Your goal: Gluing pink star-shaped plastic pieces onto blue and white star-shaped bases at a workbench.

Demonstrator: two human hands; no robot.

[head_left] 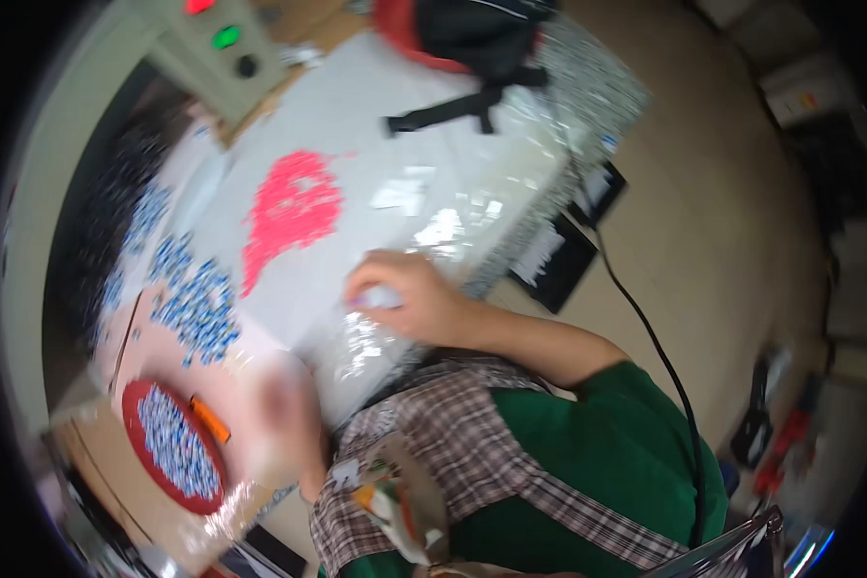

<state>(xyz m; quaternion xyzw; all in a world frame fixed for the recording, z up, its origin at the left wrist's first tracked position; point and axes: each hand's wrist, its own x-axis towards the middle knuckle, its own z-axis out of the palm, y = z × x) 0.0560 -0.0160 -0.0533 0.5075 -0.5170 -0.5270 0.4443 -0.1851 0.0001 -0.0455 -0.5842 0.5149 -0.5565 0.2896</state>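
Observation:
My right hand [409, 297] is over the table, its fingers curled round a small whitish, see-through thing [383, 297], perhaps a plastic bag; its kind is not clear. My left hand [287, 409] is smeared by motion over the pale pink part of the table, so its fingers cannot be made out. Beyond the hands lies a spread of small pink pieces [294, 207] on the white tabletop. A heap of small blue and white pieces [200, 306] lies further left. More such pieces fill a red oval bowl [214, 501], with an orange-handled tool [210, 420] beside it.
White slips [405, 191] lie right of the pink pieces. A black and red bag [472, 39] with a hanging strap sits at the far edge. A machine frame [188, 58] with red, green and black buttons stands at the upper left. A black cable [645, 323] runs down the right.

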